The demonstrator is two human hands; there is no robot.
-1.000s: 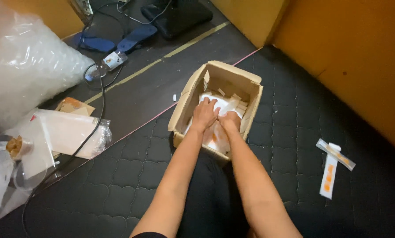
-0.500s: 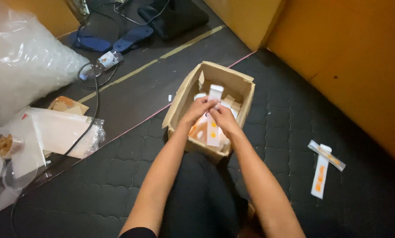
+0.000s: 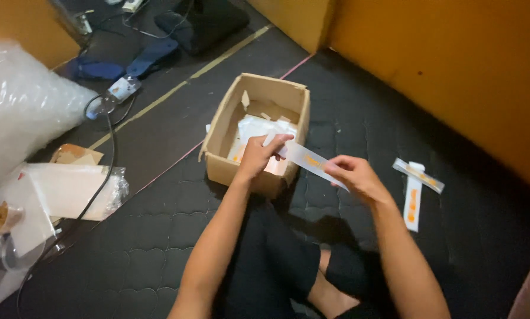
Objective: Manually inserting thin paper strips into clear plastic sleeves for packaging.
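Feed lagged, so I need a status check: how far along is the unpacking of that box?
Done: two white-and-orange strips lie on the dark mat, right of the cardboard box. In hand: the left hand and right hand hold another strip by its ends, over the box's edge. Left: more white packets show inside the box.

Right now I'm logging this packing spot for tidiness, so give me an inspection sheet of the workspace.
Surface: dark quilted mat on the floor, with a black floor strip beside it.
Job's things: long white packet with orange marks, held at both ends over the open cardboard box; more white packets lie inside the box.
Clutter: two similar packets crossed on the mat at right; clear plastic bags and a bubble-wrap bundle at left.
Grippers: left hand pinches the packet's box end; right hand grips the other end.
Cables: black cable runs across the bags.
Surroundings: orange wall; dark bag at top.
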